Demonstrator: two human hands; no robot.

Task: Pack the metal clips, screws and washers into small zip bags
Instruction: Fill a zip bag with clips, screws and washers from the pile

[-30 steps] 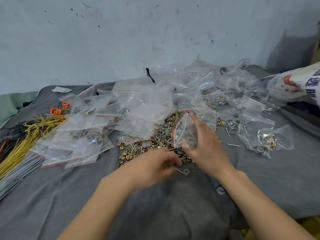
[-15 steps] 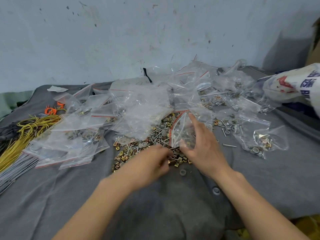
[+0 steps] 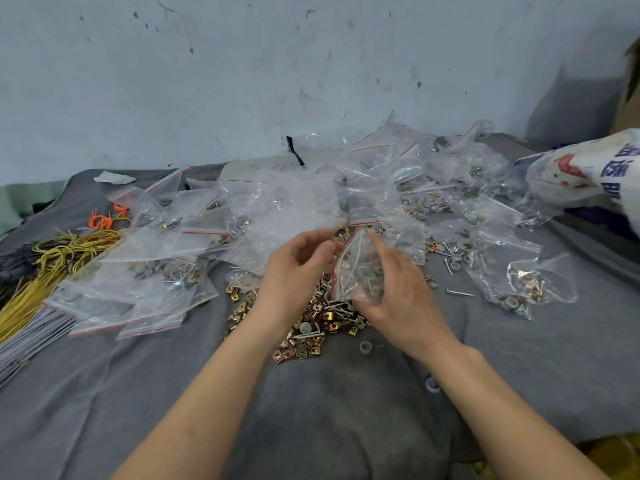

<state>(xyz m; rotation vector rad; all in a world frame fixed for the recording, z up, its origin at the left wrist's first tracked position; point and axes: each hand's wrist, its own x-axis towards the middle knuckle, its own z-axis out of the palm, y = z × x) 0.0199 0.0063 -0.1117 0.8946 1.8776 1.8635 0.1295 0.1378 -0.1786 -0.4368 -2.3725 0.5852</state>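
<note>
Gripping a zip bag (image 3: 353, 268), the right hand (image 3: 403, 301) faces the curled left hand (image 3: 294, 268), hold unclear.

Yellow wires (image 3: 52, 265) lie left on the grey cloth (image 3: 311, 410); a printed sack (image 3: 588, 171) sits right.

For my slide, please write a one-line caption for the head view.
Right hand holds a zip bag above the hardware pile; left hand, fingers curled, at its mouth.
</note>
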